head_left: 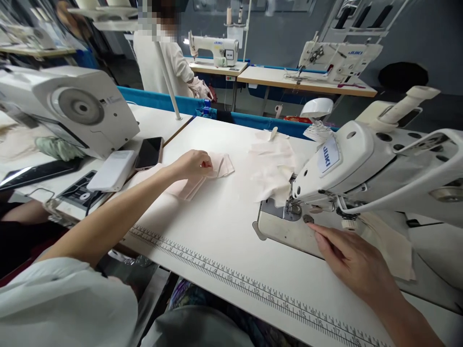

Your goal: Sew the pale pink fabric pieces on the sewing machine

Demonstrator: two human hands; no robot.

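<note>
My left hand (195, 164) reaches across the white table, its fingers pinched on the edge of a pale pink fabric piece (224, 165). Under that hand lie more folded pale pink pieces (188, 188). My right hand (352, 258) rests by the bed of a white sewing machine (327, 168). Its index finger points at a small round metal part (308, 219) on the bed, and it holds nothing I can see. A crumpled pale pink fabric (273, 161) lies left of the machine head, one end at the presser foot (292, 208).
A printed ruler (229, 278) runs along the table's front edge. To the left are a phone (149, 152), a white box-shaped device (113, 171) and another sewing machine (72, 108). Beige fabric (392, 241) lies under the machine arm. A person (159, 62) sits beyond the blue cloth trough (162, 100).
</note>
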